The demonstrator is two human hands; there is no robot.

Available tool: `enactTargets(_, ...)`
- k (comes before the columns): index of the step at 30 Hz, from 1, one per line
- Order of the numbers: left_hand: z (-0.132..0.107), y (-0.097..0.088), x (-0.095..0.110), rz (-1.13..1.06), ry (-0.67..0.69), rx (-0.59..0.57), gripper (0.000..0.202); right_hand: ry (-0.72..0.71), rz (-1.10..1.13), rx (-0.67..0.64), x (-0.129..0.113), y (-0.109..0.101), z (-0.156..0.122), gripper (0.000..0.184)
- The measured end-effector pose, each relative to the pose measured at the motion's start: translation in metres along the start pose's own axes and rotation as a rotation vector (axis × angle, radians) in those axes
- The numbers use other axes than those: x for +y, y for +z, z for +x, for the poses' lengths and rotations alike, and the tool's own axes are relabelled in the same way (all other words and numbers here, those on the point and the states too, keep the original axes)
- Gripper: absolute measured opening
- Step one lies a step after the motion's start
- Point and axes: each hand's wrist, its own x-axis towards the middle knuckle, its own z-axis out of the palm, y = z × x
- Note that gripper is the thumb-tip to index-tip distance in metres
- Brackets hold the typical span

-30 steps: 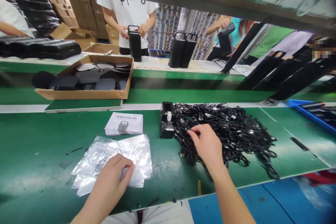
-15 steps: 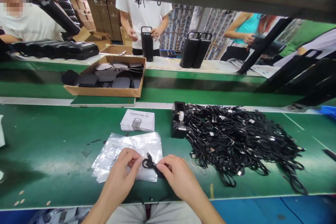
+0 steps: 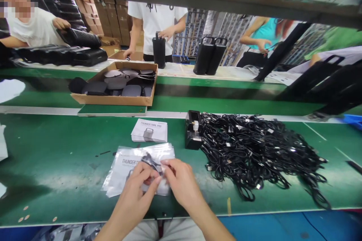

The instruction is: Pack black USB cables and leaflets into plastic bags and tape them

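Observation:
A short black cable [image 3: 148, 159] lies against the top clear plastic bag [image 3: 163, 150], apparently inside it. The bags form a loose pile, with printed white booklets showing through the film. My left hand [image 3: 139, 188] is closed in a pinch at the near side of the top bag, below the cable. Right beside it, my right hand [image 3: 181, 179] pinches the bag's edge near the cable's end; the fingertips of both hands almost meet. Just beyond the pile lies a stack of printed booklets [image 3: 149, 131].
A heap of black cables [image 3: 254, 154] spreads to the right beside a black tape dispenser [image 3: 193, 130]. Behind, a cardboard box [image 3: 118, 100] holds dark pads. Several people work across the line with black speaker-like units [image 3: 205, 56].
My right hand has moved left and let go of the cable, which has shifted up and left onto the bag. Both hands now pinch close together at the bag.

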Motion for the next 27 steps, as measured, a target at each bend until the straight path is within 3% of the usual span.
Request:
enactTargets(4,0.006,-0.01,0.01,-0.036,0.007,0.128,0.021,-0.116,0.173,-0.259,-0.011,-0.012,-0.006,0.034)
enactTargets(9,0.018,-0.038,0.02,-0.129,0.023,0.276,0.024,-0.347,0.038,-0.267,-0.046,-0.038,0.017,0.013)
enactTargets(11,0.024,-0.049,0.02,-0.237,0.019,0.317,0.029,-0.477,-0.005,-0.279,-0.068,-0.051,0.033,0.015)
enactTargets(13,0.03,-0.059,0.019,-0.372,0.031,0.286,0.047,-0.602,-0.011,-0.319,-0.091,-0.066,0.046,0.017)
enactTargets(17,0.037,-0.069,0.018,-0.638,0.104,0.015,0.075,-0.795,-0.104,-0.396,-0.127,-0.09,0.052,0.017)
enactTargets(20,0.035,-0.066,0.02,-0.683,0.07,-0.069,0.057,-0.815,-0.209,-0.41,-0.133,-0.102,0.046,0.012)
enactTargets(23,0.031,-0.061,0.023,-0.558,0.036,0.017,0.03,-0.762,-0.293,-0.414,-0.123,-0.113,0.04,0.014)
enactTargets(25,0.027,-0.06,0.026,-0.466,0.011,0.043,0.035,-0.691,-0.337,-0.402,-0.112,-0.118,0.037,0.019)
enactTargets(27,0.025,-0.06,0.027,-0.418,-0.033,0.038,0.04,-0.57,-0.324,-0.293,-0.097,-0.118,0.033,0.017)
